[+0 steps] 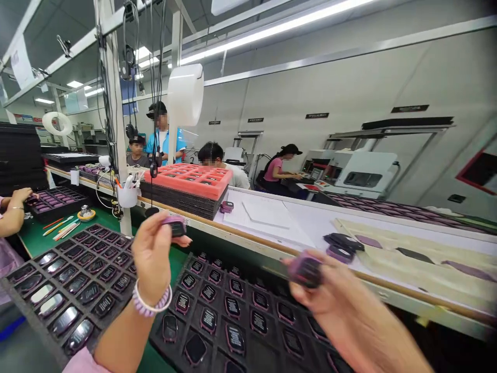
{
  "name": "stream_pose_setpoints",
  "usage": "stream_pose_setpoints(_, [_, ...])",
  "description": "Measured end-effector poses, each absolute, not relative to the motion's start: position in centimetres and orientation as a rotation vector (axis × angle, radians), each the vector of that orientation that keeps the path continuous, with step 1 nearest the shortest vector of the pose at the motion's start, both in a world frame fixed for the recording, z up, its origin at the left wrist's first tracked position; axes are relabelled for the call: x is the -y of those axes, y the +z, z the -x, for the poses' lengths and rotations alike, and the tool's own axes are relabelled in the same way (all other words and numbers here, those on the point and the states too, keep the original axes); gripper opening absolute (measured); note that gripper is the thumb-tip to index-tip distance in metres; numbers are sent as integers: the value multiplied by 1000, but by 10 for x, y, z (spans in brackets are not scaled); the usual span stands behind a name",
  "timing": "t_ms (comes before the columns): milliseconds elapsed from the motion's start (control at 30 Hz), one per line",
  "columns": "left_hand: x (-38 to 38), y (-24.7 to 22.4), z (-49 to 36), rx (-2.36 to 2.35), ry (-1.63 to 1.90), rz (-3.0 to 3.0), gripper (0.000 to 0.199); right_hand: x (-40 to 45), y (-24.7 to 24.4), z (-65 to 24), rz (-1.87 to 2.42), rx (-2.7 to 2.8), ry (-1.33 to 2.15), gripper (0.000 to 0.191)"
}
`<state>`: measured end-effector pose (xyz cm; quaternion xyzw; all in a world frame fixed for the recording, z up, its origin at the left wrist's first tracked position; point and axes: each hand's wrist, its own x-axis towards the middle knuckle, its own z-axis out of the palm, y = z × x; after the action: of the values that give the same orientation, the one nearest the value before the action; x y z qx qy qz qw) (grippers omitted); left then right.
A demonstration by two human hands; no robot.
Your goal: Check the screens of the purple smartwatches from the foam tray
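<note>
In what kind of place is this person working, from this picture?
Probably an electronics assembly or inspection workshop: compartmented trays hold rows of watch-like devices, a white machine stands at the back, and a person in pink sits near it.

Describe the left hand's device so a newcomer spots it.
Find the red tray. Below it in view, the left hand, bracelet at its wrist, holds a black-faced purple device. Unlike those in the black trays, it's held up; unlike the one in the right hand, it's left of centre.
</note>
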<state>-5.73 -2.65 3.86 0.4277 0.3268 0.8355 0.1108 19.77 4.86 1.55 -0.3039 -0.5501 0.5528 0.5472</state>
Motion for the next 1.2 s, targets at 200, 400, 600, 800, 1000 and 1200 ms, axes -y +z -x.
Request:
stream_pose_setpoints(200, [-14,1,23,-920,1589,-1326,46,-55,-17,-178,752,1163,1554,56])
stream_pose_setpoints(400, [-25,-30,-7,-771,1184,-1318,63,-38,-40,-207,724,1217,1604,58])
stream_pose_setpoints(600, [-44,-63,-30,-952,856,-1661,47,-25,-72,-247,803,1356,1569,70])
stream_pose_setpoints(800, [-56,-98,-49,-1238,274,-2423,48,-28,-123,-289,1186,2001,940,43])
stream_pose_setpoints(1000, [-54,-116,-53,-1293,115,-2470,55,-31,-146,-289,1409,2420,321,41])
stream_pose_setpoints(1200, [-25,-95,-25,-1261,236,-2548,67,-32,-159,-318,1269,2426,107,43])
